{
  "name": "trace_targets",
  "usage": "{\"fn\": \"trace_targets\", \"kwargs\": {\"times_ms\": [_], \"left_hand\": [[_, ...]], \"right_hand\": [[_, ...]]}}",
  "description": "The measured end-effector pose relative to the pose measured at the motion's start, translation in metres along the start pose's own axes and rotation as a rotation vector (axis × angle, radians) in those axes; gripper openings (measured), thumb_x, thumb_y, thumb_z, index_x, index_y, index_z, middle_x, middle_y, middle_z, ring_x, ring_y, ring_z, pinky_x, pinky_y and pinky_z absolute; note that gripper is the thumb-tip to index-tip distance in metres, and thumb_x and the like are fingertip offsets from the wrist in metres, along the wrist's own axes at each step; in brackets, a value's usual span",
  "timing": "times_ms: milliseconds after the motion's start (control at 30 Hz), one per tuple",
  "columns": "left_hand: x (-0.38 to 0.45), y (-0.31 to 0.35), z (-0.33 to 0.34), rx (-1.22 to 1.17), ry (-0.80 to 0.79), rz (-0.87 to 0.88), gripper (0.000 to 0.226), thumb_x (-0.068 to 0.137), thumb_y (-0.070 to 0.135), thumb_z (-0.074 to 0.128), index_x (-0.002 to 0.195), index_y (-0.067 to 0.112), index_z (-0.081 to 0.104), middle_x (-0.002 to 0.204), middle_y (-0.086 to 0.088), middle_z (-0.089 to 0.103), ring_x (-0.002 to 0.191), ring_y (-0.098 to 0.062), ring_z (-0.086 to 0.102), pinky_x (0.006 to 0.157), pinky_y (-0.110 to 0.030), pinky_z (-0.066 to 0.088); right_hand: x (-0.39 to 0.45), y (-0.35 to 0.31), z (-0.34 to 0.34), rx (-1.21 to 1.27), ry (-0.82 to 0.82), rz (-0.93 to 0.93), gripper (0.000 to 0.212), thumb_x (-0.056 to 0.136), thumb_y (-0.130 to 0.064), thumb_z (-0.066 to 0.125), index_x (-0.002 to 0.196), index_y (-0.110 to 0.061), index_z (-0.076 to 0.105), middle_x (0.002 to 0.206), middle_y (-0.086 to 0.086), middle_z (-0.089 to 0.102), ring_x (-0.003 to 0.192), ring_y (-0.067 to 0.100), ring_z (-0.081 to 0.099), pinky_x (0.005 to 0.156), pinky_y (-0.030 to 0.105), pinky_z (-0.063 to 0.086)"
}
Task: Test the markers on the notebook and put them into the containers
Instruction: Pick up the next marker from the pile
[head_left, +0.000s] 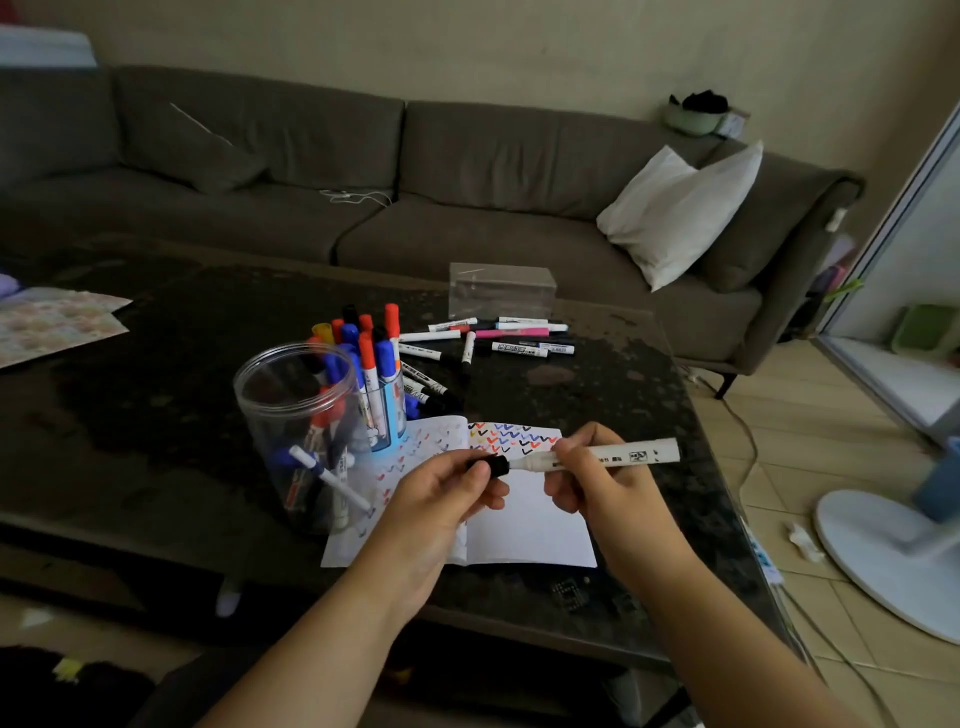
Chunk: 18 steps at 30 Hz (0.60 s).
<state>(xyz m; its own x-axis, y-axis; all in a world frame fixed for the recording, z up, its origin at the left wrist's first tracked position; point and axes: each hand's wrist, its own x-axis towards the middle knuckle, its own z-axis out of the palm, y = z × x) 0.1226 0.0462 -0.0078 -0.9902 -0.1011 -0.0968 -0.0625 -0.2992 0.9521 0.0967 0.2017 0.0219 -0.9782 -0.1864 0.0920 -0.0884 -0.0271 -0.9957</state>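
Above the open notebook on the dark table, the right hand grips a white marker while the left hand pinches its black cap. Left stand a clear jar and a blue cup of markers; farther off, loose markers lie before a clear box, the grey sofa behind

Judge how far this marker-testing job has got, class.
Done: many ticks fill the notebook, and markers stand in the clear jar. In hand: the right hand holds a white marker; the left hand grips its black cap. Left: loose markers on the table.
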Motion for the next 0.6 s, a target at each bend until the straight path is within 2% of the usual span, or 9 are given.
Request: {"fn": "trace_targets", "kwargs": {"times_ms": [200, 333, 400, 467, 600], "left_hand": [[-0.02, 0.013, 0.004, 0.314, -0.129, 0.017, 0.018, 0.095, 0.018, 0.048, 0.103, 0.016, 0.064, 0.084, 0.001, 0.074, 0.082, -0.01, 0.069, 0.08, -0.021, 0.048], [-0.028, 0.019, 0.001, 0.57, -0.214, 0.012, 0.015, 0.096, 0.023, 0.049, 0.093, 0.022, 0.064, 0.079, 0.006, 0.072, 0.073, -0.007, 0.067, 0.08, -0.029, 0.05], [-0.031, 0.019, 0.001, 0.579, -0.221, 0.018, 0.014, 0.094, 0.021, 0.051, 0.09, 0.019, 0.064, 0.068, 0.004, 0.067, 0.06, -0.01, 0.059, 0.063, -0.026, 0.05], [-0.034, 0.019, 0.003, 0.527, -0.207, 0.02, 0.015, 0.094, 0.018, 0.052, 0.087, 0.015, 0.065, 0.06, 0.005, 0.06, 0.052, -0.009, 0.05, 0.052, -0.022, 0.042], [-0.042, 0.017, 0.009, 0.492, -0.173, 0.006, 0.017, 0.093, 0.018, 0.053, 0.082, 0.015, 0.066, 0.055, 0.005, 0.056, 0.046, -0.004, 0.045, 0.046, -0.018, 0.037]], "right_hand": [[-0.011, -0.004, 0.002, -0.065, -0.036, 0.011, 0.019, 0.093, -0.014, 0.056, 0.078, -0.002, 0.054, 0.052, -0.001, 0.052, 0.051, 0.008, 0.045, 0.052, 0.02, 0.039], [-0.017, -0.006, 0.002, -0.121, 0.002, -0.001, 0.028, 0.091, -0.025, 0.058, 0.076, -0.002, 0.058, 0.051, -0.002, 0.05, 0.049, 0.01, 0.042, 0.05, 0.023, 0.038], [-0.021, -0.004, 0.007, -0.105, 0.042, -0.009, 0.029, 0.092, -0.026, 0.056, 0.073, -0.004, 0.055, 0.05, -0.002, 0.048, 0.048, 0.009, 0.041, 0.049, 0.023, 0.036], [-0.025, 0.001, 0.016, 0.009, 0.093, -0.015, 0.029, 0.094, -0.021, 0.054, 0.069, -0.007, 0.05, 0.049, -0.002, 0.044, 0.046, 0.009, 0.038, 0.047, 0.024, 0.033], [-0.026, 0.006, 0.025, 0.109, 0.115, 0.02, 0.03, 0.096, -0.018, 0.049, 0.068, -0.009, 0.044, 0.049, -0.003, 0.038, 0.046, 0.01, 0.034, 0.047, 0.025, 0.031]]}}
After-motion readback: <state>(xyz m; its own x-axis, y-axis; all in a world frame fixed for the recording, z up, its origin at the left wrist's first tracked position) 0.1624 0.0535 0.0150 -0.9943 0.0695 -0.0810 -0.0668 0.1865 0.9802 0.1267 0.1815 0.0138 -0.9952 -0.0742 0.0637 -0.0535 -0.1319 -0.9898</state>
